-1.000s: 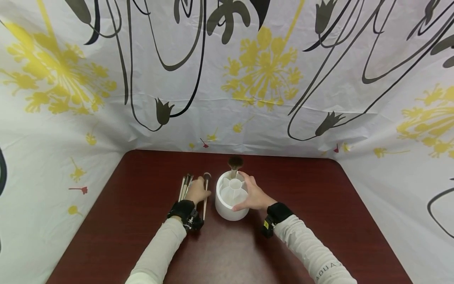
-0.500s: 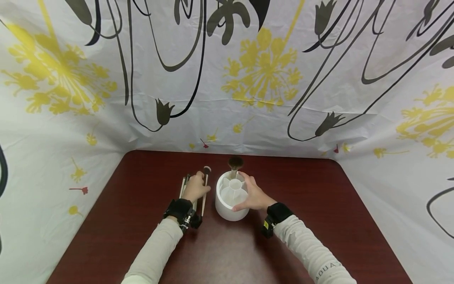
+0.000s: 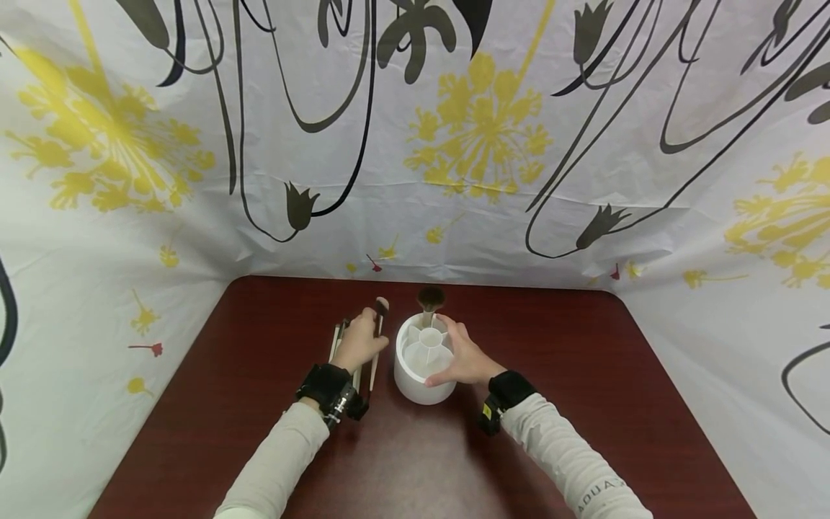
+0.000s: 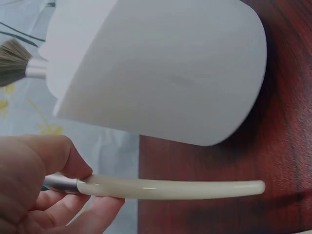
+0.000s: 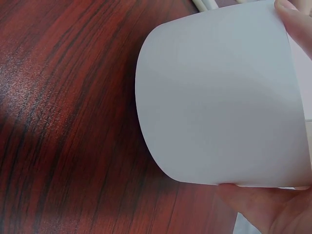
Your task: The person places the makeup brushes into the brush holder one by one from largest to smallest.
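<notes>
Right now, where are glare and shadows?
Head: pale glare on the near tabletop, dark shadow beside the right sleeve; left wrist: small highlights on the brush handle; right wrist: speckled glare at frame left, shadow along the white holder.

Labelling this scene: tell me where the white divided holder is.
In the head view, the white holder stands on the table between the left hand and the right hand, which grips it.
</notes>
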A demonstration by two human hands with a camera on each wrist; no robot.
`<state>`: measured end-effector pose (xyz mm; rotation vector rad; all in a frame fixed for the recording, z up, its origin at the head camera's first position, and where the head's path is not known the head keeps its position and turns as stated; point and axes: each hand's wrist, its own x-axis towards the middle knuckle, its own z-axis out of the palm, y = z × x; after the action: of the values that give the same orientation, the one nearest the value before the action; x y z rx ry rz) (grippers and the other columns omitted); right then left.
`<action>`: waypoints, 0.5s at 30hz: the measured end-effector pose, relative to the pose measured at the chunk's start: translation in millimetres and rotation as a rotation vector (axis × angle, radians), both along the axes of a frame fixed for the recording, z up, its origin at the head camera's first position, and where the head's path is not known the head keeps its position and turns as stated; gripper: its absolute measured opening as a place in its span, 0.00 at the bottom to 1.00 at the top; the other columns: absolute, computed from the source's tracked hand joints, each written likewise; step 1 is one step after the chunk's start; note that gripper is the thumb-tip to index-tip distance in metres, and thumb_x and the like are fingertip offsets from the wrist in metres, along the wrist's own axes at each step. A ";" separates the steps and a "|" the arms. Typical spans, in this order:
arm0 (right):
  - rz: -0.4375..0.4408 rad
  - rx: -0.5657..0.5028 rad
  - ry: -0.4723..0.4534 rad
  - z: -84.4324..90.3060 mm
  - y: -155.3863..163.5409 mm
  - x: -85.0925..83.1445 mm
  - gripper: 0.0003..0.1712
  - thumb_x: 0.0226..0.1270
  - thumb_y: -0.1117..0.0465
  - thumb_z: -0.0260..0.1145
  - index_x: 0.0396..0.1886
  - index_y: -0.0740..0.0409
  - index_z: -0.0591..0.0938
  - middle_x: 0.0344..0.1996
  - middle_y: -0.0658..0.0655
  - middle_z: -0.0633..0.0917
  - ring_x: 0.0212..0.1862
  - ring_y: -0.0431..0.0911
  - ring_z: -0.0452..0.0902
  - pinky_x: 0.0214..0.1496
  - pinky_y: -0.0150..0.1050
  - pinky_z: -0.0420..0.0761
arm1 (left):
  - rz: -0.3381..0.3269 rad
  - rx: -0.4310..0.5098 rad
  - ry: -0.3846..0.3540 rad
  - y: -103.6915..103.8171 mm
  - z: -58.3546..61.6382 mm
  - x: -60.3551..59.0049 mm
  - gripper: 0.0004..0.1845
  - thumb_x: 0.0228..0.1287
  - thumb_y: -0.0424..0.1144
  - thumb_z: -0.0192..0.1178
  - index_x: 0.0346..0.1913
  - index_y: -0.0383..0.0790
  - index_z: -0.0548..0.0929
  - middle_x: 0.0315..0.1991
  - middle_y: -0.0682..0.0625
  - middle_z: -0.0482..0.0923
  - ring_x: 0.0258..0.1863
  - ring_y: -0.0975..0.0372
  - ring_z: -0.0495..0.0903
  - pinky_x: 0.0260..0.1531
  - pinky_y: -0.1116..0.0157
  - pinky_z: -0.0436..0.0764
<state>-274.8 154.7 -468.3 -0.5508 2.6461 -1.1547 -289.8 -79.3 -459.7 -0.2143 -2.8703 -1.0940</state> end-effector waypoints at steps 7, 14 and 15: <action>-0.006 -0.005 -0.002 -1.3 0.2 -0.3 0.71 0.25 0.46 0.81 0.70 0.45 0.47 0.58 0.58 0.60 0.58 0.52 0.62 0.57 0.50 0.67 | -0.014 0.027 0.019 0.4 14.5 3.6 0.25 0.47 0.32 0.62 0.50 0.30 0.69 0.38 0.41 0.75 0.33 0.55 0.77 0.27 0.63 0.75; -0.005 -0.005 -0.005 -0.4 0.2 -0.1 0.71 0.25 0.47 0.81 0.70 0.45 0.47 0.57 0.58 0.60 0.58 0.51 0.62 0.57 0.50 0.66 | -0.012 0.067 0.045 0.2 32.0 3.5 0.25 0.46 0.33 0.62 0.50 0.32 0.69 0.36 0.43 0.75 0.31 0.56 0.76 0.27 0.62 0.75; -0.005 -0.004 -0.003 -0.5 0.1 -0.3 0.71 0.25 0.47 0.81 0.70 0.45 0.47 0.57 0.58 0.60 0.58 0.51 0.62 0.57 0.50 0.66 | -0.016 0.079 0.048 0.6 35.3 4.0 0.25 0.46 0.33 0.61 0.50 0.32 0.68 0.36 0.43 0.74 0.31 0.56 0.75 0.27 0.63 0.75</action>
<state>-275.1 154.8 -468.8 -0.5426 2.6454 -1.1611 -285.8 -78.7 -424.4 -0.2554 -2.7818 -1.1850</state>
